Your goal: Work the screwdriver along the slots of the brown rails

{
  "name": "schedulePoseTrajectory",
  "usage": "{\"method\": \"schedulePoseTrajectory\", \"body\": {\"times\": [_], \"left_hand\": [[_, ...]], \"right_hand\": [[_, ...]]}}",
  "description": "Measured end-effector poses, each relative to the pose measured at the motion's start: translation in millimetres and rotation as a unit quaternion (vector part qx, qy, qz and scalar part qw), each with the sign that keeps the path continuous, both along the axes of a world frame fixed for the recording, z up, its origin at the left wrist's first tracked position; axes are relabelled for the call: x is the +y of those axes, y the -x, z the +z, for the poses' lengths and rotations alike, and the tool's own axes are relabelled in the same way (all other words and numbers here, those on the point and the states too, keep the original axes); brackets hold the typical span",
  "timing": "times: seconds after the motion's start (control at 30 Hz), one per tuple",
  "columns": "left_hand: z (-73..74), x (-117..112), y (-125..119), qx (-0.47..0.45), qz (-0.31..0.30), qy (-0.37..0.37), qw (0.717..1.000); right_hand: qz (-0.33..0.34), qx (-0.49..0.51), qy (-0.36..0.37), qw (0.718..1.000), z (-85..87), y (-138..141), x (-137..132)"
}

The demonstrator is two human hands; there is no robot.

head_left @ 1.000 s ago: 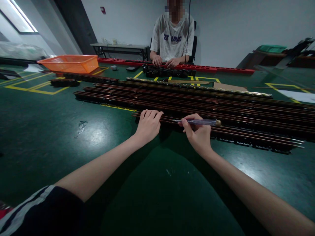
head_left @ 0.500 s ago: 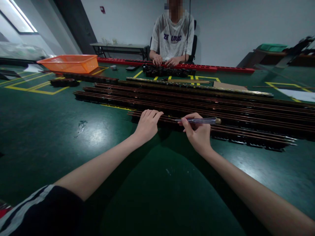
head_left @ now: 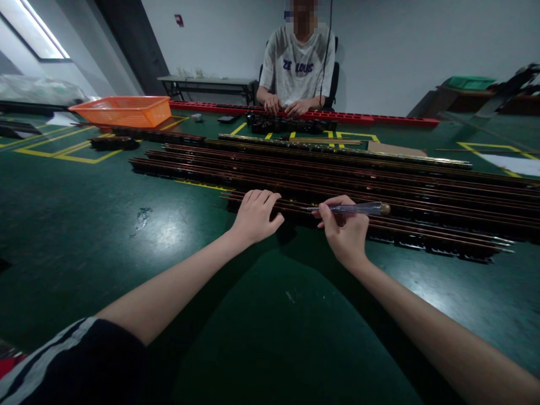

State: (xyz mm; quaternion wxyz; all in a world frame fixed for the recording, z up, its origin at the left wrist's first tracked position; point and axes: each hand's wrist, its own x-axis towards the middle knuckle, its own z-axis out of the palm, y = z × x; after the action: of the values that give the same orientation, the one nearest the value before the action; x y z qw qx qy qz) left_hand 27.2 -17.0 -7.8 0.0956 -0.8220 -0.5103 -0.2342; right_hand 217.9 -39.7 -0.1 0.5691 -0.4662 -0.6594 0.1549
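Observation:
Several long dark brown rails point(head_left: 379, 174) lie side by side across the green table point(head_left: 126, 236). My left hand point(head_left: 255, 216) rests on the nearest rail point(head_left: 422, 230) near its left end, fingers curled over it. My right hand point(head_left: 346, 228) grips a screwdriver with a clear handle point(head_left: 358, 209), held level, its thin tip pointing left at the same rail between my two hands.
A person in a white T-shirt point(head_left: 297, 67) sits across the table, hands on black parts point(head_left: 291, 125) beside a long red rail point(head_left: 379, 118). An orange basket point(head_left: 122, 109) stands at the far left. Yellow tape lines mark the table. A green bin point(head_left: 468, 82) sits far right.
The nearest rail slid a little to the left under my left hand. My right hand with the screwdriver shifted slightly to the right.

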Motion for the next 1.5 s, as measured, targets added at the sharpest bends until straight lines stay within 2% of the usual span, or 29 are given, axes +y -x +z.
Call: {"method": "schedulePoseTrajectory", "body": {"times": [0.17,0.53,1.1,1.5], "left_hand": [[1.0,-0.9,-1.0,0.005,0.004,-0.001,1.0],[-0.1,-1.4,-0.1,0.012,-0.002,-0.013,1.0],[-1.9,-1.1,-2.6,0.028,0.045,-0.036,0.998],[-3.2,-1.5,-2.5,0.02,0.034,-0.044,0.998]], "right_hand": [[-0.018,0.023,0.002,1.0,-0.5,-0.8,-0.3],[0.007,0.017,0.009,1.0,0.0,-1.1,-0.3],[0.053,0.01,0.025,0.998,0.7,0.9,0.3],[0.061,0.016,0.024,0.998,1.2,2.0,-0.1]]}}
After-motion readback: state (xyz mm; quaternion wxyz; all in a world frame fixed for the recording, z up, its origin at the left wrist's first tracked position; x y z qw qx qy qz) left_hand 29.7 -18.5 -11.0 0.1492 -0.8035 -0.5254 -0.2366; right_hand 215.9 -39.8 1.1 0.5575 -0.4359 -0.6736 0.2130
